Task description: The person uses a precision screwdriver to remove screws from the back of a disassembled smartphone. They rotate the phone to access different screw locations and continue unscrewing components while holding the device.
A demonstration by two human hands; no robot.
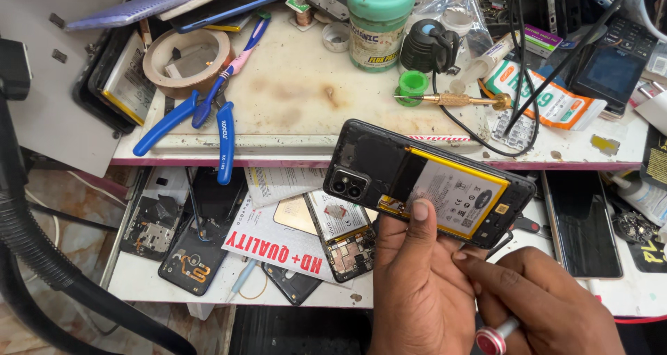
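Head view looks down on a stained white worktop (299, 91), with a lower shelf (208, 278) below it strewn with phone parts. On the worktop lie a roll of tape (186, 61), blue-handled pliers (201, 122) and a green-lidded jar (381, 21); a black hose (42, 258) curves along the left edge.

Both hands rise from the bottom edge, forearms out of sight. The left hand (417, 292) reaches upward with its thumb (418, 219) stretched straight and pressed on the yellow-edged battery (451, 195) of an opened black phone (427, 185). That phone, its back cover off and camera end pointing left, is held tilted in the air over the front edge of the worktop, above and just ahead of both hands; the left hand's fingers wrap behind it, so it is grasping the phone from below.

The right hand (549, 299) sits lower and to the right, just under the phone's right end. Its fingers are curled closed round a slim tool with a red-and-silver end (495, 339); the tool's tip is hidden behind the hand. A dark phone (582, 223) lies flat on the shelf beside this hand.
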